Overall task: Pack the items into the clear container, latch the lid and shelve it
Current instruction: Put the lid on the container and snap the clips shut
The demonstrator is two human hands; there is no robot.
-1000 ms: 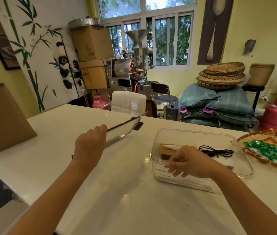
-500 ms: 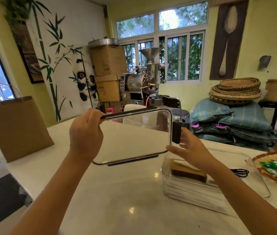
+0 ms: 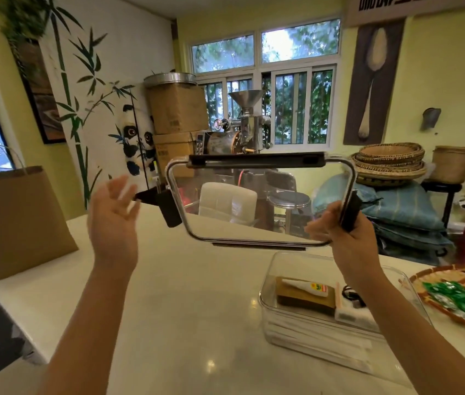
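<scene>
The clear lid point(image 3: 259, 206), with black latches along its edges, is held upright in the air above the white table. My right hand point(image 3: 342, 226) grips its right edge at a black latch. My left hand point(image 3: 114, 220) hovers open to the left of the lid, apart from it, fingers spread. Below the lid, the clear container point(image 3: 279, 326) rests on the table at the right. Inside it lie a brown block point(image 3: 302, 297), a white glue tube point(image 3: 308, 287), a white box and a black cable point(image 3: 349, 293), partly hidden behind my right forearm.
A brown paper bag point(image 3: 17, 220) stands on the table's left end. A woven tray point(image 3: 430, 280) with green packets point(image 3: 459, 297) lies at the far right. The white table point(image 3: 185, 309) ends at the left; chairs, pillows and baskets are behind it.
The lid rose from the table into the air and swung to the right. My left hand let go of its left edge and opened. My right hand now holds the lid alone.
</scene>
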